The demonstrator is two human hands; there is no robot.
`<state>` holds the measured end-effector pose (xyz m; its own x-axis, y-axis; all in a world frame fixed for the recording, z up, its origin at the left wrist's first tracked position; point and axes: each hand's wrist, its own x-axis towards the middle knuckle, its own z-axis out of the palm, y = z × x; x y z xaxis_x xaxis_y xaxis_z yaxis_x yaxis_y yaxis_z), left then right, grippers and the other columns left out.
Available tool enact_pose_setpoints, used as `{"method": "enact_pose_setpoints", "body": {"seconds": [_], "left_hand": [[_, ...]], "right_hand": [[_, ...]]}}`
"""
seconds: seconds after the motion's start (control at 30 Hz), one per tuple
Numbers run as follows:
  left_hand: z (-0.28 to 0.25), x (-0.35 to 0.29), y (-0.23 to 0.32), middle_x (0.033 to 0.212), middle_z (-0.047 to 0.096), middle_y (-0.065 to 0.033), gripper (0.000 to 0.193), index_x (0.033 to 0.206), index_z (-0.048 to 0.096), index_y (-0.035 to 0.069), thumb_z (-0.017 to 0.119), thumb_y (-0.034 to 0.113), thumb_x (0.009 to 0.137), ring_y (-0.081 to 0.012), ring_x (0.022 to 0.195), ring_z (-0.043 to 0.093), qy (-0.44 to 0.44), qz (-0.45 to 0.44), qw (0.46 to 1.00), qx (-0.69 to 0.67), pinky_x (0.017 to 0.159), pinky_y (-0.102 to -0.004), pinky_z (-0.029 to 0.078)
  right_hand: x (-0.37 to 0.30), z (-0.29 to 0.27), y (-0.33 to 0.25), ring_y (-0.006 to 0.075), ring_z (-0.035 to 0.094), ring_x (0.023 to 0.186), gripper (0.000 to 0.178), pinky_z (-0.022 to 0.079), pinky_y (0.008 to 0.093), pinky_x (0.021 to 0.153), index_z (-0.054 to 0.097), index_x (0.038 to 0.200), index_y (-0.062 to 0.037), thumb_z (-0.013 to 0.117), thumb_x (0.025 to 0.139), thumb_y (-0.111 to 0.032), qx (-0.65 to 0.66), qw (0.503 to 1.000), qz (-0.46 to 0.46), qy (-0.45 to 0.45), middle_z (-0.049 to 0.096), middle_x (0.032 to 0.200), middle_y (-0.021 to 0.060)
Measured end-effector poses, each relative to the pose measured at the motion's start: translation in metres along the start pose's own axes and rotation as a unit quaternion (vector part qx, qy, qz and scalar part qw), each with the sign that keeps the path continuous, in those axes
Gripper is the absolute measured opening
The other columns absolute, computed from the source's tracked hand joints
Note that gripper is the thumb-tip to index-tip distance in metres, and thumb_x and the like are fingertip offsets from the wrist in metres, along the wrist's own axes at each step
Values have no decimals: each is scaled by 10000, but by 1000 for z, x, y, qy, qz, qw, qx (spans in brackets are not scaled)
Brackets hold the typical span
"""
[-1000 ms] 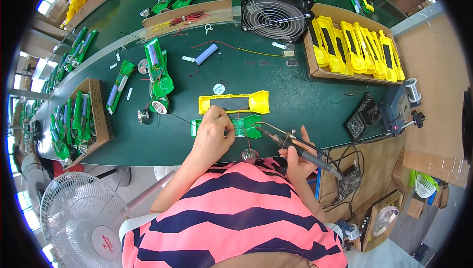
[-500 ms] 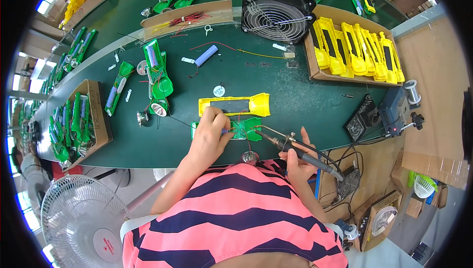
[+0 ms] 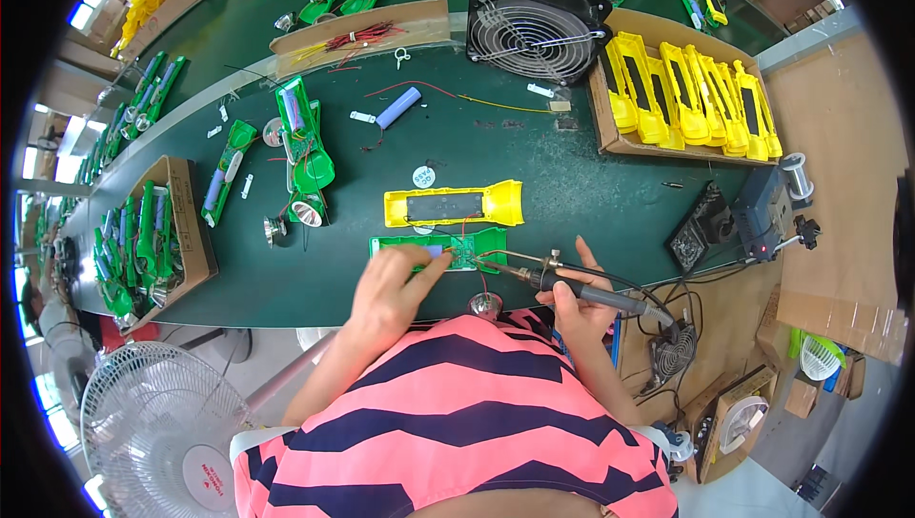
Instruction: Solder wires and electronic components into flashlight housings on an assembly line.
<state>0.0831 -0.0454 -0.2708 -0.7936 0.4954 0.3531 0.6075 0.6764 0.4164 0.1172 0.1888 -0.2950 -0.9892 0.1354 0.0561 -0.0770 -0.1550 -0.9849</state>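
A green flashlight housing [image 3: 491,243] lies open in front of me, with a small green circuit board [image 3: 463,252] and a blue cylindrical battery [image 3: 434,251] inside. My left hand [image 3: 389,291] rests over its left part. Thumb and index finger are pinched at the board's left edge, by thin wires; what they hold is too small to tell. My right hand [image 3: 579,304] grips a soldering iron [image 3: 581,294] with a thin metal tube along it, the tip at the board's right side. A round reflector [image 3: 485,305] hangs on a red wire below. A yellow shell [image 3: 502,203] lies just beyond.
A carton of yellow shells [image 3: 686,142] stands far right, near a black fan [image 3: 538,27]. The soldering station [image 3: 758,213] sits on the right. At left are a carton of green housings [image 3: 186,261] and loose housings [image 3: 307,151]. A loose battery [image 3: 398,108] lies beyond.
My left hand has shifted toward me and left, its fingers now at the board's left edge. The black wire that trailed left now lies above the housing. The iron has tilted flatter, its tip farther left.
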Motion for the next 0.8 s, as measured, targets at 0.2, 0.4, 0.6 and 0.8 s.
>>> {"method": "enact_pose_setpoints", "body": {"seconds": [0.2,0.4,0.6,0.8], "left_hand": [[20,0,1,887,499,-87,365,1020,561,-3,563,44,658,-214,821,517,0,5,1000,-30,709,-330,428],[16,-6,-3,1000,436,-119,433,1089,527,-36,584,48,668,-243,927,461,-18,17,998,51,762,-341,419],[25,-8,-12,852,497,-75,345,925,598,-1,581,48,583,-208,804,525,45,97,994,-12,665,-292,458],[19,-1,-7,830,509,-64,285,892,591,20,561,62,611,-198,776,534,-24,62,997,24,637,-293,469]], "right_hand": [[-2,1,1,155,630,683,179,528,227,649,522,935,50,562,764,18,15,1000,17,10,457,1123,250],[-5,3,3,156,629,634,164,523,227,614,516,917,56,551,759,27,-12,1000,7,27,461,1091,268],[-5,3,6,144,631,668,163,520,244,686,529,902,44,576,746,33,-29,999,-14,19,588,874,218],[-4,2,1,156,628,649,164,527,238,610,526,901,58,579,748,26,-9,999,14,39,509,1048,255]]}}
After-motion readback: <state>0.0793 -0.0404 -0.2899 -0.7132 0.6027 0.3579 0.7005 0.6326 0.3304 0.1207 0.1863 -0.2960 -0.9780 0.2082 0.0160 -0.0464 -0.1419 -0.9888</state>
